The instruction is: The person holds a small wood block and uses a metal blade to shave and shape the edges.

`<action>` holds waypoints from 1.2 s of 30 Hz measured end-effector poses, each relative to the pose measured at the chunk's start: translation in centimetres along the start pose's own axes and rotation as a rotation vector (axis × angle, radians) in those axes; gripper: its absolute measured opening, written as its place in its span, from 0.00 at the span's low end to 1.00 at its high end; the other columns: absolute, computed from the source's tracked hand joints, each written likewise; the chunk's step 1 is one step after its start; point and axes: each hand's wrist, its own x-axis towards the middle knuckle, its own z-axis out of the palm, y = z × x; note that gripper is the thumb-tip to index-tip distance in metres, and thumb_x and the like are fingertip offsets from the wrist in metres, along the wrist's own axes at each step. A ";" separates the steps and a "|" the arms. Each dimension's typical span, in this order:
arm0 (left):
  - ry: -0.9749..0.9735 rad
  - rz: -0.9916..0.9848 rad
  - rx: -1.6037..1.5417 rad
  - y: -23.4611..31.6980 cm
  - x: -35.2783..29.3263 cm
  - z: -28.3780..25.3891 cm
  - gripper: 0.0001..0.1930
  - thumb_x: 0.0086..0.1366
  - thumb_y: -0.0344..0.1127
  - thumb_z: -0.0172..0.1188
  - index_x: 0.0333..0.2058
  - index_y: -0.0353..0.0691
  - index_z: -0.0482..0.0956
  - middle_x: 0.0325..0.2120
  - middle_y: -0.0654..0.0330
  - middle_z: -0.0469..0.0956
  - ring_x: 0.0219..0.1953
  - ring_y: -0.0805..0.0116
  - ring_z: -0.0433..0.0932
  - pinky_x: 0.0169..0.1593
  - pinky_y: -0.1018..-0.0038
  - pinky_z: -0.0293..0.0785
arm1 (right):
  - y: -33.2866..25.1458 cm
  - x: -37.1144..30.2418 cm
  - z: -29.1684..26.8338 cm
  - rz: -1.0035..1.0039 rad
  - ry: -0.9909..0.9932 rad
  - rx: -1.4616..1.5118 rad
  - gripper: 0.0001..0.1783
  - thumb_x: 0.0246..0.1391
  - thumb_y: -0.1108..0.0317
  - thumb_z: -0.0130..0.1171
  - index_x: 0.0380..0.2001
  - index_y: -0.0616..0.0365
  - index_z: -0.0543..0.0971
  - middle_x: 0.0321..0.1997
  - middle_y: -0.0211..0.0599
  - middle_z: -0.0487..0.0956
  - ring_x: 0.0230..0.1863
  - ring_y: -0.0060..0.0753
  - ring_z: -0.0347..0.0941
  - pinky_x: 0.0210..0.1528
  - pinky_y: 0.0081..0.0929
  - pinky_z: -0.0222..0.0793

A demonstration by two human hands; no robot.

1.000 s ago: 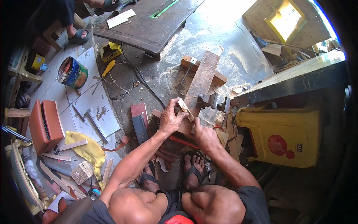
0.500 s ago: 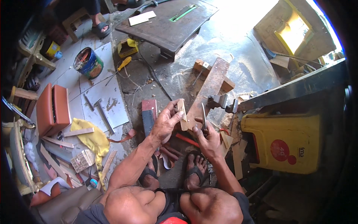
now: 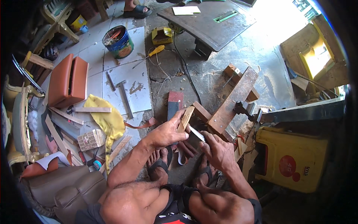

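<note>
A small, thin piece of wood (image 3: 185, 120) is pinched between the thumb and fingers of my left hand (image 3: 167, 131), tilted upward in front of my knees. My right hand (image 3: 220, 151) is closed round a knife, its handle hidden in my fingers. The pale knife blade (image 3: 196, 133) points up and left, its tip close to the lower end of the wood; whether they touch I cannot tell. Just beyond both hands lies a wooden board (image 3: 235, 100) on crossed wooden blocks, with a dark metal clamp (image 3: 244, 109) at its right side.
A low dark table (image 3: 209, 26) stands ahead. To the left are a paint bucket (image 3: 118, 43), a yellow-handled screwdriver (image 3: 156, 50), a hammer (image 3: 125, 98), a yellow cloth (image 3: 108, 121) and wood strips. A yellow plastic stool (image 3: 294, 156) lies at the right.
My right hand has turned, bringing the blade from upright to slanting toward the wood. My left hand has tilted the wood piece. The view has shifted, so the surroundings sit further right.
</note>
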 end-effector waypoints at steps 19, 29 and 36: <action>0.077 0.149 0.477 -2.1 -0.3 -1.0 0.40 0.65 0.33 0.67 0.69 0.33 0.54 0.56 0.49 0.72 0.56 0.65 0.73 0.57 0.71 0.72 | -3.0 0.6 -1.4 -0.126 0.131 -0.237 0.27 0.57 0.48 0.63 0.59 0.38 0.78 0.27 0.39 0.81 0.20 0.38 0.79 0.19 0.35 0.70; 0.147 0.094 0.716 -0.4 -0.6 0.8 0.26 0.68 0.35 0.65 0.59 0.32 0.65 0.38 0.52 0.81 0.39 0.72 0.80 0.42 0.70 0.78 | -2.2 -0.3 -0.8 -0.078 0.151 -0.261 0.28 0.56 0.48 0.63 0.61 0.35 0.77 0.25 0.41 0.80 0.19 0.39 0.79 0.18 0.37 0.68; 0.196 0.056 0.722 -0.1 -0.5 1.5 0.26 0.64 0.39 0.68 0.52 0.31 0.66 0.35 0.36 0.81 0.44 0.40 0.83 0.42 0.57 0.76 | -2.2 -0.7 -0.1 -0.031 0.155 -0.265 0.28 0.56 0.47 0.63 0.61 0.34 0.76 0.23 0.40 0.78 0.18 0.38 0.78 0.18 0.40 0.67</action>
